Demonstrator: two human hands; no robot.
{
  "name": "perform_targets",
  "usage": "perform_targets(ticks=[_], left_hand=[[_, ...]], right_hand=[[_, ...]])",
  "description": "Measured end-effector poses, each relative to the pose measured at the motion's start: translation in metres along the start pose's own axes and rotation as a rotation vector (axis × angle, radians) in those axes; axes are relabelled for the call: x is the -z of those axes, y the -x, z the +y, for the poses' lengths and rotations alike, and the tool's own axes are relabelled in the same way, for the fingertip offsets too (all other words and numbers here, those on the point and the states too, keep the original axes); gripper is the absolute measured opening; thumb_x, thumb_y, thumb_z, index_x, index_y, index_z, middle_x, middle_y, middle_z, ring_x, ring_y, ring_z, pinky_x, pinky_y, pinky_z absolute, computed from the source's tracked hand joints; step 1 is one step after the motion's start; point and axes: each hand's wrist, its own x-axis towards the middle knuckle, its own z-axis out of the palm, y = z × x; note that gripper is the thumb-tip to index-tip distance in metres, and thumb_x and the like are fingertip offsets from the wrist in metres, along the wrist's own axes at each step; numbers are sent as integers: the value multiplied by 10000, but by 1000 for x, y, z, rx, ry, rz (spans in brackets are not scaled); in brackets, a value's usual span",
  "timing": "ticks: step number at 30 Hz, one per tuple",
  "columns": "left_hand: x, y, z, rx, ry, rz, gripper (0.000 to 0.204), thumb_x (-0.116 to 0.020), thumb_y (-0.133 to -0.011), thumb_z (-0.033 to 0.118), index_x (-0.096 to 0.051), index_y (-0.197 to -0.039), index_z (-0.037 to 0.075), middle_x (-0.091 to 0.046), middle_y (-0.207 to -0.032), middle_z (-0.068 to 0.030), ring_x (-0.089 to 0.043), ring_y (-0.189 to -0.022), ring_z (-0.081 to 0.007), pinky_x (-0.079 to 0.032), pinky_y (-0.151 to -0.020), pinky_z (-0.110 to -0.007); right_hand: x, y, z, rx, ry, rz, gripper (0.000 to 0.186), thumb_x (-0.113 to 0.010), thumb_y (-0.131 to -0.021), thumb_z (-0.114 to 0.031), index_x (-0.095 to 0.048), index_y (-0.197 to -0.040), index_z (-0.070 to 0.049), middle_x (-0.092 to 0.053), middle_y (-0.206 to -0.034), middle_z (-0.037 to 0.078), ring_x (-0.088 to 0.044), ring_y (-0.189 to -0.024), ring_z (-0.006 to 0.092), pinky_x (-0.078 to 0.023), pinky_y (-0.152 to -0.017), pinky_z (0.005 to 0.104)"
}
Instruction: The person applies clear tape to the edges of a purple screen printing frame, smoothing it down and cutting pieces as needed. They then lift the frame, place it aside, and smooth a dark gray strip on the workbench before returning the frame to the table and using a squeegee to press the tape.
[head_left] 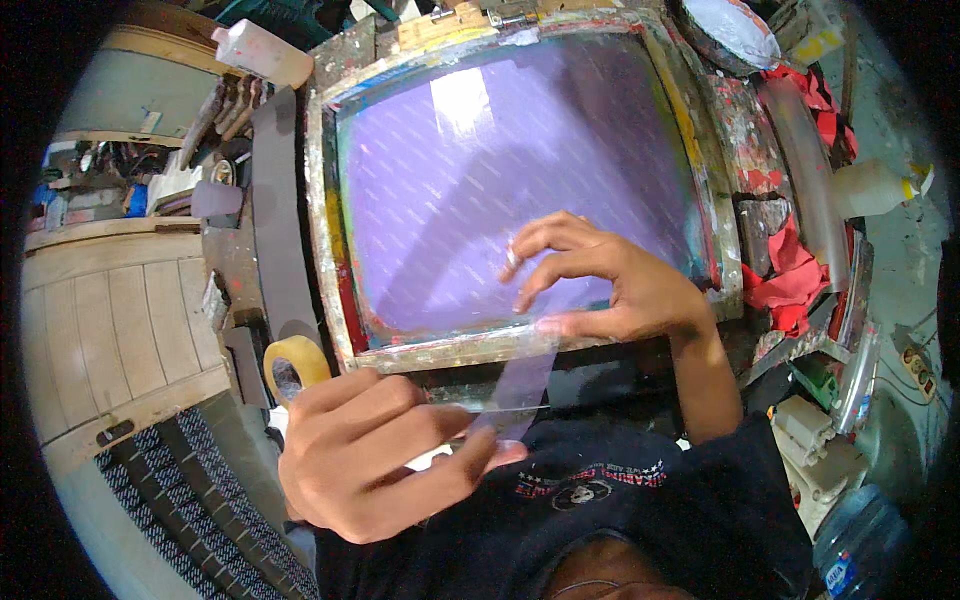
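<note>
A strip of clear adhesive tape (525,375) stretches between my two hands, over the near edge of a screen-printing frame (440,357). My left hand (375,455), low and close, is closed on the strip's lower end between thumb and fingers. With its thumb at the upper end, my right hand (635,285) is closed on the tape, its other fingers curled above the frame's purple mesh (450,210). A yellowish tape roll (314,358) shows just beyond my left knuckles, partly covered by them. Paint stains the frame's wooden border.
A white bottle (265,55) lies at the far left. Crumpled red sheets (790,285) and a paint-smeared bowl (730,35) are on the right. A pale plastic container (870,188) stands beyond them. At lower right is a blue water bottle (862,545).
</note>
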Motion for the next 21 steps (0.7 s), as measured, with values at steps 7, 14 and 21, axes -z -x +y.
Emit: perform_targets(ticks=[7, 14, 21], left_hand=[[-6, 24, 18, 439, -33, 236, 196, -894, -705, 117, -711, -736, 55, -711, -723, -61, -621, -577, -168, -442, -535, -287], [-86, 47, 3, 808, 159, 511, 97, -859, -749, 53, -775, -786, 24, -709, -679, -63, -572, -567, -118, -401, -525, -263], [-131, 54, -2, 942, 273, 516, 131, -874, -757, 99, -770, -766, 19, -641, -597, -46, -477, -524, -101, -336, -498, -272]], right_hand=[[-1, 48, -6, -329, -248, 268, 123, -834, -749, 0, -759, -844, -23, -733, -840, 90, -680, -802, 181, -501, -785, 326], [-2, 103, -20, -463, -185, 449, 174, -790, -841, -94, -775, -999, -24, -739, -945, 89, -678, -893, 165, -508, -805, 279], [-1, 126, -40, -709, -37, 519, 189, -755, -884, -122, -767, -1059, -53, -726, -871, 43, -653, -819, 120, -507, -778, 280]])
